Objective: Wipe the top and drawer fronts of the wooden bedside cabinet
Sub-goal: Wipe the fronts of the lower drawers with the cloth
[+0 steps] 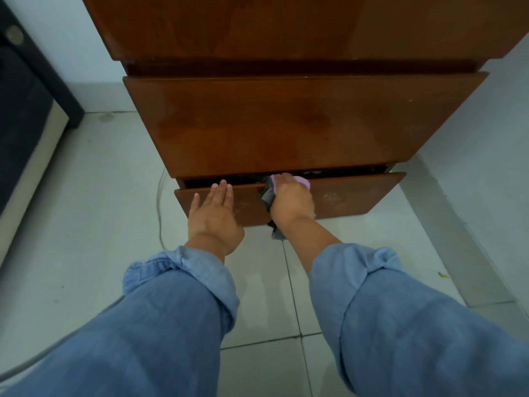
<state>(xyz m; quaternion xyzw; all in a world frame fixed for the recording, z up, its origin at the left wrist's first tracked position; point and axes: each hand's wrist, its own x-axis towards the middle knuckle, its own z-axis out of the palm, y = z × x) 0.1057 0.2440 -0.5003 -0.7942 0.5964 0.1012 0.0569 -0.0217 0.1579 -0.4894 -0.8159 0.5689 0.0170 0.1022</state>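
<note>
- 1 cabinet (300, 32), wooden
- 2 drawers: upper (300, 124), lower (357, 196) pulled out a bit
- 2 hands: left (213, 216) flat on the lower front, right (292, 202) holding cloth
- 1 cloth (269, 196), grey and pink
- 2 sleeves, blue, rolled: left (177, 310), right (400, 325)
- 1 cable (160, 202) on floor, left of the cabinet
- 1 dark furniture piece (25, 110) at left edge, kind unclear
- 1 tiled floor (100, 210)
</note>
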